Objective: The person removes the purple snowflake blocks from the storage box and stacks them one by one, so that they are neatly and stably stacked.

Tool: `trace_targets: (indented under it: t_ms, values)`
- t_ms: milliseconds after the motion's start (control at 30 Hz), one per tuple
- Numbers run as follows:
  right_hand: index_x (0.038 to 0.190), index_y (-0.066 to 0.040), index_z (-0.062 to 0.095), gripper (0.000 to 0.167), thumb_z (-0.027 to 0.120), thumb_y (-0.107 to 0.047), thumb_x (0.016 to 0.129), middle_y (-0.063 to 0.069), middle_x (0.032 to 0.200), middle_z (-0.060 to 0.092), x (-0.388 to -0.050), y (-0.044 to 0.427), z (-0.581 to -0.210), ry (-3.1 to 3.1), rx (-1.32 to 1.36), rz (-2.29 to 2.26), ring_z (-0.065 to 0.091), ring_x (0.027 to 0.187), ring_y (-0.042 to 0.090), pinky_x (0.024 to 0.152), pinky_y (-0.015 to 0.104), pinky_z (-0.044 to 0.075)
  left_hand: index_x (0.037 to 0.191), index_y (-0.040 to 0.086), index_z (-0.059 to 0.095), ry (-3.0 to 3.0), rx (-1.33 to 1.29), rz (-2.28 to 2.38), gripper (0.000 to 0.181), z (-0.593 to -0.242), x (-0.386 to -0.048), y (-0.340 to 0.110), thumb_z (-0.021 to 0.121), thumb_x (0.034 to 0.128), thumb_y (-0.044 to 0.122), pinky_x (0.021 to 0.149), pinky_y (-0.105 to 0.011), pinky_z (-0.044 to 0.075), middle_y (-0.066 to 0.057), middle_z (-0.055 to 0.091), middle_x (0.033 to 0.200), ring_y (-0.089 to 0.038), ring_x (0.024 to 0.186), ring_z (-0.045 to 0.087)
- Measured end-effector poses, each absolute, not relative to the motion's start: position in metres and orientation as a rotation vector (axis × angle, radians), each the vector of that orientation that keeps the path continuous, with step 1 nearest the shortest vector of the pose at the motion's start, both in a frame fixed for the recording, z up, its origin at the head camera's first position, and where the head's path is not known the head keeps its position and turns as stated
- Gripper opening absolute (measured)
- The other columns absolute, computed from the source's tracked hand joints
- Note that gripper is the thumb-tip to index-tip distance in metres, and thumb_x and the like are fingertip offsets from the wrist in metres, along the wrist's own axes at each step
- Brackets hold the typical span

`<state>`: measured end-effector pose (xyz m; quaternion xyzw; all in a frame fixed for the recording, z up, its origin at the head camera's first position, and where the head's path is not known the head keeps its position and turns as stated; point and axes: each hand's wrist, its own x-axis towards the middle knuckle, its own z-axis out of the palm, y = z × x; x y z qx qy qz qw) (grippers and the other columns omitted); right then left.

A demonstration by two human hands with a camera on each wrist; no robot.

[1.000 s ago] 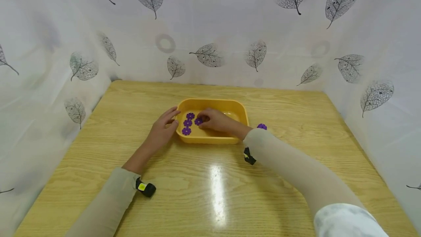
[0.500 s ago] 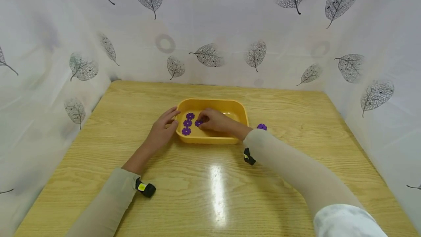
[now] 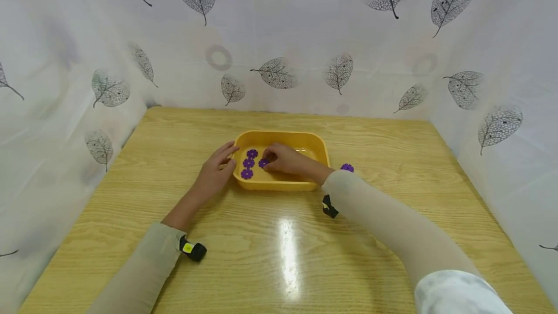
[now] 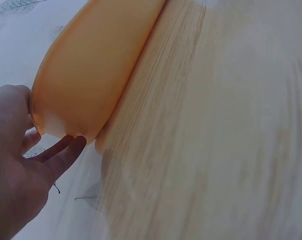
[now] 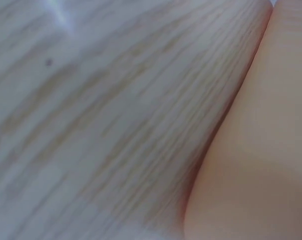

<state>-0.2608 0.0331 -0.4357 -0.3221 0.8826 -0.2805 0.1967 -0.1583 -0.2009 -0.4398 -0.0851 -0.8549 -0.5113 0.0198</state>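
Observation:
A yellow tray [image 3: 279, 186] stands on the wooden table. Inside its left end, three purple flower-shaped discs [image 3: 248, 163] form a column. My right hand [image 3: 285, 159] reaches into the tray and pinches another purple disc [image 3: 263, 163] just right of that column, its fingertips partly covering the disc. At the tray's left end, my left hand [image 3: 212, 174] touches the outer wall with extended fingers. The left wrist view shows that hand [image 4: 25, 165] with its fingertips against the tray's side [image 4: 85, 70]. In the right wrist view only the tray wall [image 5: 256, 150] and table appear.
One more purple disc [image 3: 347, 167] lies on the table [image 3: 392, 159] to the right of the tray, close to the right sleeve [image 3: 383, 217]. Behind the table and at both sides hangs a white curtain [image 3: 279, 23] with leaf prints.
The disc under my right fingertips has shifted very slightly toward the near side of the tray since the earliest frame. My left hand has stayed at the tray's end.

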Motion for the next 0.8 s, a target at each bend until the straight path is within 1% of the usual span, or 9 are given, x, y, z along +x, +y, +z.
trace_targets:
  t_ms: [233, 633, 800]
  values:
    - [0.125, -0.003, 0.065, 0.036, 0.072, -0.021, 0.095, 0.011, 0.118, 0.061, -0.2613, 0.0327, -0.4360, 2.488, -0.907, -0.758, 0.056, 0.108, 0.021, 0.098, 0.033, 0.051, 0.151, 0.010, 0.047, -2.662, -0.270, -1.603, 0.047, -0.4390, -0.1574, -0.2008, 0.047, 0.1061, 0.021, 0.109, -0.051, 0.048, -0.002, 0.028, 0.166, -0.035, 0.133, 0.052]
    - [0.116, -0.003, 0.066, 0.030, 0.074, -0.019, 0.093, 0.012, 0.115, 0.060, -0.2593, 0.0326, -0.4339, 2.476, -0.916, -0.768, 0.056, 0.107, 0.021, 0.097, 0.032, 0.051, 0.151, 0.010, 0.047, -2.666, -0.259, -1.591, 0.046, -0.4395, -0.1576, -0.2002, 0.047, 0.1060, 0.020, 0.108, -0.050, 0.049, -0.002, 0.028, 0.166, -0.035, 0.132, 0.053]
    - [0.121, -0.004, 0.065, 0.032, 0.072, -0.021, 0.095, 0.010, 0.118, 0.058, -0.2571, 0.0339, -0.4324, 2.465, -0.916, -0.764, 0.054, 0.107, 0.021, 0.097, 0.032, 0.050, 0.151, 0.011, 0.047, -2.674, -0.249, -1.580, 0.046, -0.4391, -0.1575, -0.2000, 0.047, 0.1061, 0.021, 0.108, -0.051, 0.049, -0.002, 0.028, 0.166, -0.034, 0.132, 0.053]
